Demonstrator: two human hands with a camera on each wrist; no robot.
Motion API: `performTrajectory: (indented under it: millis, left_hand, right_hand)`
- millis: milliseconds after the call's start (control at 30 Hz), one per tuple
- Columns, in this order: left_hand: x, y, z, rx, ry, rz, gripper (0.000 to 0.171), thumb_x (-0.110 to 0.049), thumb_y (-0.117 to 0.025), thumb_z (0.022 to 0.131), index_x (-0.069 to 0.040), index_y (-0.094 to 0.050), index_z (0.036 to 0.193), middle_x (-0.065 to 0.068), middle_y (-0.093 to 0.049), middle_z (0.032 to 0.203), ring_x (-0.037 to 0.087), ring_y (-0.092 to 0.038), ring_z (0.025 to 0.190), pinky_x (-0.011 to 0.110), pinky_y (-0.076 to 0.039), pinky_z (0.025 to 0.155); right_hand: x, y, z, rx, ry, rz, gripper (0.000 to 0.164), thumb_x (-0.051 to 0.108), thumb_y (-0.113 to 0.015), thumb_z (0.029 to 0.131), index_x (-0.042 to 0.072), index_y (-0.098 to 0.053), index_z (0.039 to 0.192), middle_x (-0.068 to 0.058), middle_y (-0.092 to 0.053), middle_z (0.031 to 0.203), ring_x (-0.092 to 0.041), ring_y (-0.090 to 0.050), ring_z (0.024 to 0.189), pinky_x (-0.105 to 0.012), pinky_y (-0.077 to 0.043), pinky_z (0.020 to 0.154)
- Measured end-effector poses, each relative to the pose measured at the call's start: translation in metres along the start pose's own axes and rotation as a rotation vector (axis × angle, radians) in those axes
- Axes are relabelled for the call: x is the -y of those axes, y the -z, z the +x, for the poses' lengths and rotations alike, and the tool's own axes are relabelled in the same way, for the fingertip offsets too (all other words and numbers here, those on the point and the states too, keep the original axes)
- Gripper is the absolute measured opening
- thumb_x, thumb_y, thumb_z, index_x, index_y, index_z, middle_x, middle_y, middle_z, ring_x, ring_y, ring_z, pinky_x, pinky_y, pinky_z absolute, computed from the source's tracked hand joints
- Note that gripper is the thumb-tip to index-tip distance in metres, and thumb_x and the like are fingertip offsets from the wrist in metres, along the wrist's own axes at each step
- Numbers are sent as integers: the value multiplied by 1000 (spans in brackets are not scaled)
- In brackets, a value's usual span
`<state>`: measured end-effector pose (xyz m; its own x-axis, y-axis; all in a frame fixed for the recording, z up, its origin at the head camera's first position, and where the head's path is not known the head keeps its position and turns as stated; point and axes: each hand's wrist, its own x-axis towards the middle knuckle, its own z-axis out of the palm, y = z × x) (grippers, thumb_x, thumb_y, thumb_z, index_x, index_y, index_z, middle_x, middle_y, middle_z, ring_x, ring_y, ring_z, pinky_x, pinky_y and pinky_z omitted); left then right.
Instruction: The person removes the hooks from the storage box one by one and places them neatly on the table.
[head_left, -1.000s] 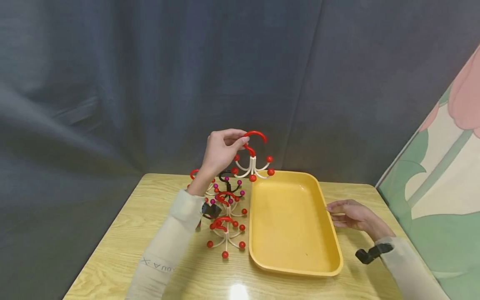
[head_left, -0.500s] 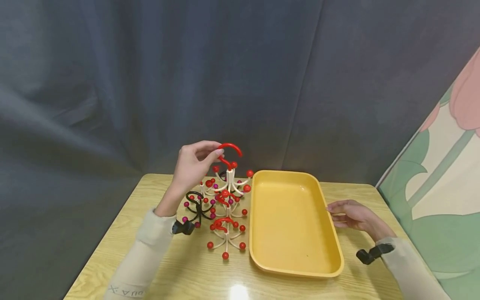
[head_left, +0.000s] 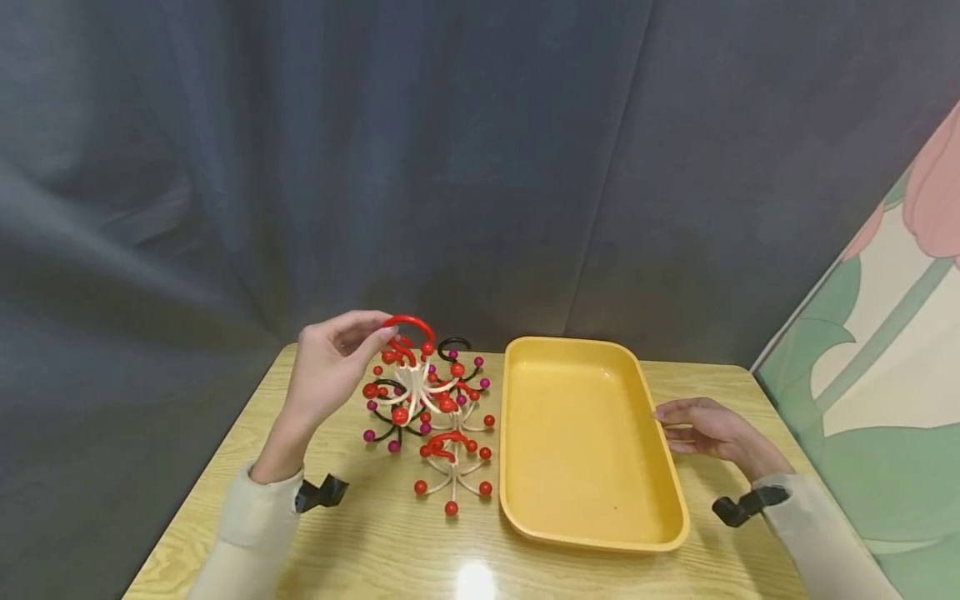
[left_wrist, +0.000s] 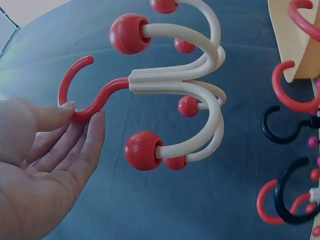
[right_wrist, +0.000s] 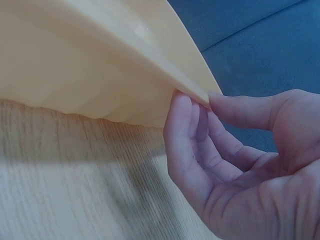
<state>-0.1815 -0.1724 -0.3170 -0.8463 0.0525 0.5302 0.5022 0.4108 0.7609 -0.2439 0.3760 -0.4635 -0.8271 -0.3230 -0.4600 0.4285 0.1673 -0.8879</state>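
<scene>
My left hand point(head_left: 333, 358) pinches the red hook of a multi-arm hanger hook point(left_wrist: 172, 82) between thumb and fingers. Its white arms curve upward and end in red balls. In the head view it overlaps the group of similar hangers on the table. Among those are a red-and-white one point(head_left: 452, 471) at the front, a black one with magenta balls point(head_left: 397, 423) at the left and another black one point(head_left: 459, 371) at the back. At the right, my right hand point(head_left: 701, 431) pinches the rim of the yellow tray point(right_wrist: 90, 55) between thumb and fingers.
The tray's bare floor point(head_left: 585, 450) lies right of the hangers. The wooden table point(head_left: 360, 533) ends at a dark curtain point(head_left: 480, 167) behind, and a flower-patterned panel point(head_left: 892, 358) stands along the right side.
My left hand has moved left and down with the red-and-white hanger, from beside the tray's back left corner to over the hanger group. My right hand stays at the tray rim.
</scene>
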Motion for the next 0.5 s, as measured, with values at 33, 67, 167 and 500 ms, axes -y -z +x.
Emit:
performTrajectory:
  millis: [33, 67, 167, 500]
  left_hand:
    - [0, 2, -4, -3, 5, 7, 18, -12, -77, 96, -6, -79, 113, 15, -82, 102, -1, -77, 88, 15, -61, 82]
    - [1, 4, -8, -4, 11, 7, 18, -12, -77, 96, -5, -79, 113, 16, -81, 102, -2, -76, 88, 15, -61, 83]
    - [2, 9, -19, 1, 19, 8, 16, -10, -76, 97, -4, -79, 112, 17, -81, 102, -2, -76, 88, 16, -61, 84]
    - [15, 23, -55, 18, 24, 29, 16, -3, -78, 94, -3, -79, 110, 15, -81, 100, 4, -77, 84, 16, -61, 82]
  right_hand:
    - [0, 0, 0, -7, -2, -1, 17, 13, -60, 107, 5, -69, 118, 3, -78, 100, -14, -76, 93, -33, -65, 86]
    - [0, -1, 1, -8, -2, -5, 17, 14, -60, 107, 4, -69, 119, 2, -78, 101, -14, -76, 93, -33, -65, 86]
    - [1, -2, 1, -23, -9, -3, 17, 13, -61, 107, 4, -69, 118, 2, -78, 100, -14, -76, 92, -33, -66, 86]
    - [0, -2, -2, -9, 5, -2, 16, 14, -61, 107, 5, -68, 118, 2, -78, 101, -14, -77, 94, -33, -66, 86]
